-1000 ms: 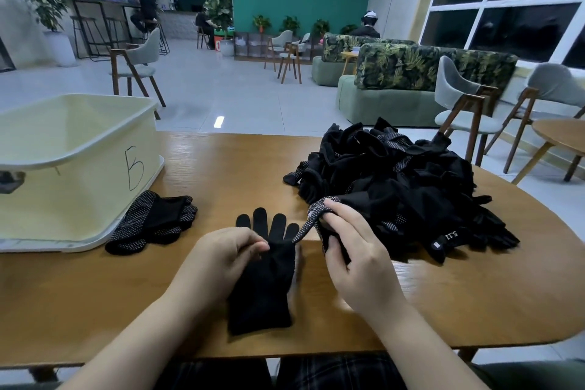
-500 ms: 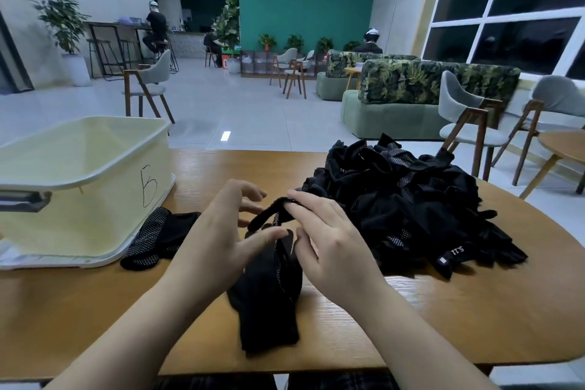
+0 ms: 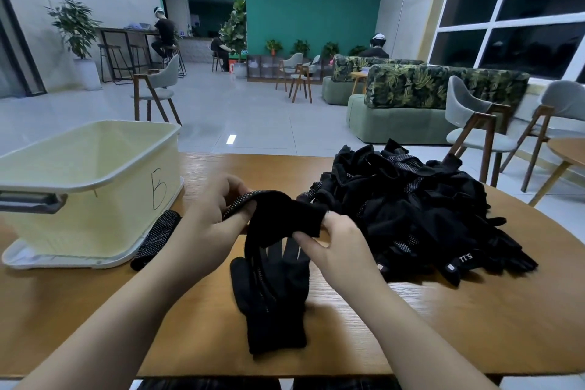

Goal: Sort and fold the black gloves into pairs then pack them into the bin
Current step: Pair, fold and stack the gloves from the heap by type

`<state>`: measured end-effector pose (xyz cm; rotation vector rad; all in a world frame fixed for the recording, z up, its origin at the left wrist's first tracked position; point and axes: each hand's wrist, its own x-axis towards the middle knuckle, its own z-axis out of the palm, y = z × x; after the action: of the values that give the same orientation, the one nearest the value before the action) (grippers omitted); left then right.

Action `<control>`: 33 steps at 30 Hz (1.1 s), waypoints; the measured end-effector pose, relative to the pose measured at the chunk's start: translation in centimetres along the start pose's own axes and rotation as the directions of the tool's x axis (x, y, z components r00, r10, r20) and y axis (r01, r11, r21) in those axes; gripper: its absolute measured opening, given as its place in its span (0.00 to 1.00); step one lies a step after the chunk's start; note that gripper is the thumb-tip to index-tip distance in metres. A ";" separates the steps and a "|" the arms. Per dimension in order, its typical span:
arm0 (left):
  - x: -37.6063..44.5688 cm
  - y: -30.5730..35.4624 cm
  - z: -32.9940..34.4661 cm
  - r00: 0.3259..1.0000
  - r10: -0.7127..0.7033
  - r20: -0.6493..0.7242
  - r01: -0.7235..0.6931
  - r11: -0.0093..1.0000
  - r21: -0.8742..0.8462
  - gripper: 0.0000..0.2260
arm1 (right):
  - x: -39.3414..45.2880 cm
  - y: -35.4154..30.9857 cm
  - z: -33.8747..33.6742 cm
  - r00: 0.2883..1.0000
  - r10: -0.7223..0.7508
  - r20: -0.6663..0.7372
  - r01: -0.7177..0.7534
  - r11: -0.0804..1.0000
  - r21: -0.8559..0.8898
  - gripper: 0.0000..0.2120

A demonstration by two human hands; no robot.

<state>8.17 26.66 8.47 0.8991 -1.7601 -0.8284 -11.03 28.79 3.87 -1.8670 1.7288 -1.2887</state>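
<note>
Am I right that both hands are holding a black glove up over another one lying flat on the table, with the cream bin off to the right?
Not quite: the cream bin stands to the left, not the right. The head view shows it. The rest holds: the left hand and right hand hold one black glove above another glove lying on the table.

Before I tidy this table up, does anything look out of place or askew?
One thing: a folded pair lies on the table beside the bin, not in it. The pile is just unsorted stock, and both hands hold a glove over another.
</note>
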 end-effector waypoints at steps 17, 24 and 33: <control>1.8 1.1 -2.4 0.998 0.021 0.065 -0.040 0.950 0.310 0.39 | 1.7 -4.5 -1.9 0.989 -0.131 -0.069 0.144 0.957 0.250 0.04; 2.1 2.1 -2.0 0.996 0.073 0.057 -0.091 0.878 0.470 0.15 | 1.5 -5.0 -1.9 0.991 -0.134 0.015 0.122 0.935 0.333 0.02; 2.8 -0.1 -1.2 0.957 0.284 -0.062 -0.221 0.849 0.479 0.09 | 2.3 -3.5 -0.4 0.968 -0.241 0.068 0.192 0.888 0.418 0.12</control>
<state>8.54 24.10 10.01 0.9737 -1.9440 -0.1593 -9.32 27.72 7.55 -1.8719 1.1042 -1.4533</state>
